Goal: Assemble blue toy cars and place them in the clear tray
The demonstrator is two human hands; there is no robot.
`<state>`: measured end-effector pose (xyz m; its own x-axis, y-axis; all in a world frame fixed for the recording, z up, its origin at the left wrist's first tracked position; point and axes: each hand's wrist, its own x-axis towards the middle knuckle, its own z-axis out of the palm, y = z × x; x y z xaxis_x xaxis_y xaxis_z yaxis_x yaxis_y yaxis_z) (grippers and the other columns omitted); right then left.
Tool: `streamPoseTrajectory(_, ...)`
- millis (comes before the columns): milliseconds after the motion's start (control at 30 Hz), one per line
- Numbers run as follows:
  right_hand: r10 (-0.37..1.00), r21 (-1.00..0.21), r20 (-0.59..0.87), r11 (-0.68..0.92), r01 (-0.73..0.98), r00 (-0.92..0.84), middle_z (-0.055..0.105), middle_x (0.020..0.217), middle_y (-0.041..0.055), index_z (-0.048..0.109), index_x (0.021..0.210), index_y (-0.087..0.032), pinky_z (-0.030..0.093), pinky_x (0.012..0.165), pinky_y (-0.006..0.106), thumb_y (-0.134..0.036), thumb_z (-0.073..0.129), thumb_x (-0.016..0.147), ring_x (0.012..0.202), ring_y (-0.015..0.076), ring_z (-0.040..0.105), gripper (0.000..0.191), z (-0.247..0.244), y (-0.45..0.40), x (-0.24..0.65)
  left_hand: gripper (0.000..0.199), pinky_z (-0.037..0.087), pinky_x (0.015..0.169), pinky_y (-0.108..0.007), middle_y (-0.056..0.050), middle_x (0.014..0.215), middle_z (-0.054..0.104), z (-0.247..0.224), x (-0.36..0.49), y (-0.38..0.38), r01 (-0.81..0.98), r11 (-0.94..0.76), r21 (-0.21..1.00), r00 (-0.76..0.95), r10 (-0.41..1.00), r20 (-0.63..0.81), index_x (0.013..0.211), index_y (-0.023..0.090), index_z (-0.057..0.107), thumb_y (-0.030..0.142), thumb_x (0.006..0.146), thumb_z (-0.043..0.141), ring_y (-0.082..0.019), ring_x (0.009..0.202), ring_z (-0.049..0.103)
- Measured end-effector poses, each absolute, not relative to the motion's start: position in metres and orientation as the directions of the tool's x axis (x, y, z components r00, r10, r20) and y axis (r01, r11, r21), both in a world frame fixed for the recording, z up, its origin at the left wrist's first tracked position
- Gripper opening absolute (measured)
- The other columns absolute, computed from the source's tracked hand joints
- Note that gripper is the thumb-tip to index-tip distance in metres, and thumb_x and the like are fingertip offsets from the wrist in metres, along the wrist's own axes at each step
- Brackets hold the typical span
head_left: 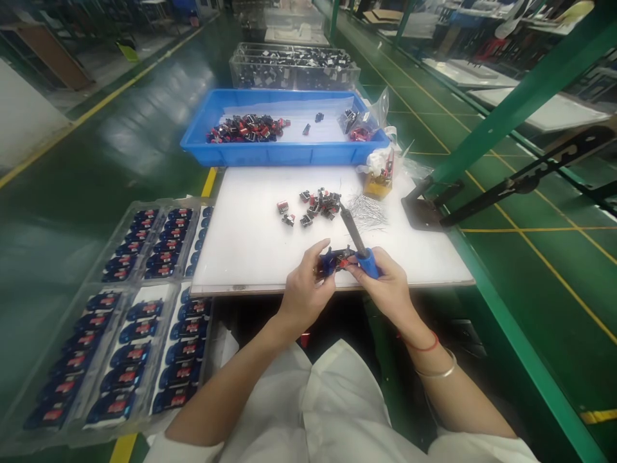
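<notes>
My left hand (308,283) is closed around a small blue and black part (332,260) near the table's front edge. In my right hand (388,283) is a soldering iron (354,231) with a blue handle; its grey barrel slants up and away to the left. The right fingertips also meet a small red piece (343,263) at the part's right side. My fingers cover much of the part. Beyond the hands lies a cluster of small black and red components (322,204), with a heap of thin silver wire pieces (369,212) to its right.
A blue bin (284,154) of red and black components stands behind the white table (245,257). At right are a small yellow box (378,186) and a green post (520,109). Clear trays (123,289) of blue parts lie left. Another clear bin (294,80) stands farther back.
</notes>
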<state>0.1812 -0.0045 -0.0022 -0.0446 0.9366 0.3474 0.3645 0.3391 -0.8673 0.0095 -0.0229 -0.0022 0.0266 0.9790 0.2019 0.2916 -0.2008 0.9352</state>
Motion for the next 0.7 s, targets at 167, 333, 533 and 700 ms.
streamPoseTrajectory(167, 0.916, -0.819, 0.399, 0.379, 0.431, -0.047, 0.063, 0.078, 0.0025, 0.072, 0.086, -0.026, 0.051, 0.065, 0.035, -0.045, 0.07, 0.087, 0.075, 0.0222, 0.062, 0.02, -0.0032, -0.0057, 0.1843, 0.049, 0.06, 0.082, -0.027, -0.003, 0.105, 0.073, -0.0051, 0.0115, -0.0245, 0.368, -0.315, 0.874, 0.034, 0.945, 0.327, 0.128, 0.022, 0.053, 0.01, 0.081, 0.058, -0.016, 0.088, 0.072)
streamPoseTrajectory(333, 0.861, -0.757, 0.501, 0.484, 0.44, -0.084, 0.06, 0.078, 0.0008, 0.07, 0.087, -0.025, 0.05, 0.061, 0.031, -0.037, 0.071, 0.09, 0.071, 0.0192, 0.06, 0.012, -0.0065, -0.0049, 0.1873, 0.05, 0.062, 0.081, -0.025, -0.002, 0.104, 0.074, -0.0108, 0.0116, -0.0245, 0.425, -0.47, 0.774, 0.04, 0.864, 0.502, 0.127, 0.021, 0.055, 0.006, 0.079, 0.057, -0.013, 0.084, 0.074)
streamPoseTrajectory(533, 0.839, -0.717, 0.535, 0.514, 0.471, -0.102, 0.06, 0.078, 0.0022, 0.067, 0.083, -0.025, 0.048, 0.059, 0.032, -0.035, 0.069, 0.091, 0.072, 0.02, 0.059, 0.013, -0.0094, -0.0047, 0.1889, 0.05, 0.063, 0.083, -0.023, -0.003, 0.11, 0.074, -0.0109, 0.0105, -0.0245, 0.41, -0.496, 0.765, 0.055, 0.851, 0.522, 0.127, 0.021, 0.055, 0.006, 0.08, 0.059, -0.013, 0.087, 0.075)
streamPoseTrajectory(700, 0.829, -0.712, 0.55, 0.528, 0.462, -0.101, 0.06, 0.078, 0.0021, 0.067, 0.082, -0.024, 0.048, 0.059, 0.031, -0.032, 0.07, 0.091, 0.072, 0.0198, 0.06, 0.012, -0.0087, -0.0044, 0.1869, 0.05, 0.063, 0.085, -0.023, -0.003, 0.111, 0.074, -0.0104, 0.0092, -0.0241, 0.387, -0.498, 0.776, 0.043, 0.85, 0.525, 0.127, 0.021, 0.055, 0.005, 0.08, 0.059, -0.013, 0.09, 0.075)
